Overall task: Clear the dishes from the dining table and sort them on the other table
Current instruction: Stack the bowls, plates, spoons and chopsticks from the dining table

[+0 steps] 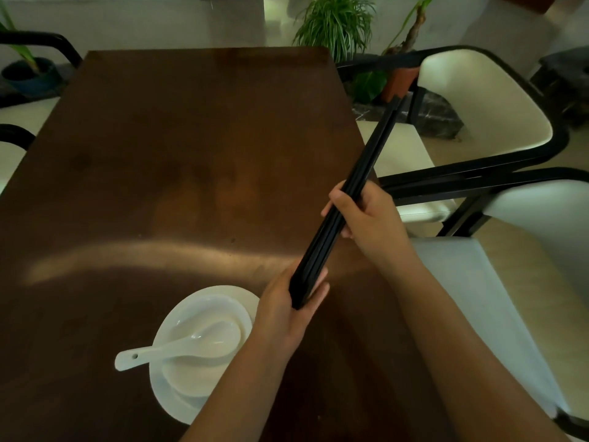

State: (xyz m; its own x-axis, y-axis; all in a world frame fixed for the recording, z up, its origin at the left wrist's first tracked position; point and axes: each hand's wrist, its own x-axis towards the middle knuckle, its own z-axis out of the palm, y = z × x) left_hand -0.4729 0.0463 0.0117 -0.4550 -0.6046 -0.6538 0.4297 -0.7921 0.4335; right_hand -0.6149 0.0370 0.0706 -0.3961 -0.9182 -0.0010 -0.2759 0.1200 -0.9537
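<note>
A bundle of several black chopsticks (366,164) slants above the right side of the dark wooden dining table (178,148), tips pointing up to the right. My left hand (287,307) grips the thick lower end. My right hand (360,215) grips the bundle around its middle. Near the front edge sits a white plate (162,387) with a white bowl (191,374) on it. A white ceramic spoon (178,347) lies across the bowl, handle pointing left.
Two cream chairs with black frames (497,100) stand along the table's right side. Another black-framed chair (16,135) is at the left. Potted plants (338,23) stand on the floor beyond the far end of the table.
</note>
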